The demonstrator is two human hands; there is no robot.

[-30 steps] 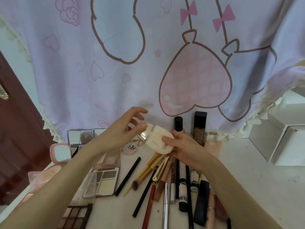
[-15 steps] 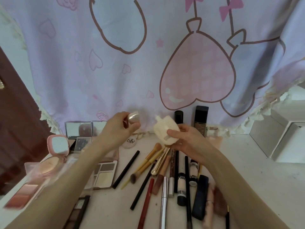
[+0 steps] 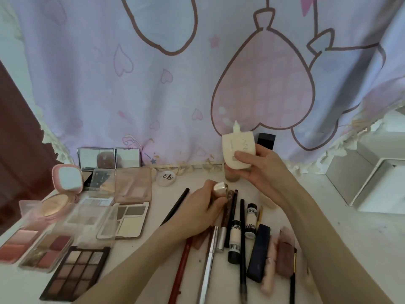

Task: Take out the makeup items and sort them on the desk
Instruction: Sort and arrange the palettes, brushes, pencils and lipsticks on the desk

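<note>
I see the right hand (image 3: 262, 170) holding the cream bottle (image 3: 237, 150) upright above the desk (image 3: 350, 238), thumb curled across its front, nozzle bare. The left hand (image 3: 200, 212) pinches the gold cap (image 3: 219, 187) low over the row of pencils and tubes. Left of it lie open palettes — a nine-pan eyeshadow palette (image 3: 75, 272), a contour palette (image 3: 129, 219) holding grey and cream pans.

Soft, even daylight; edges bowed and slightly blurred.
</note>
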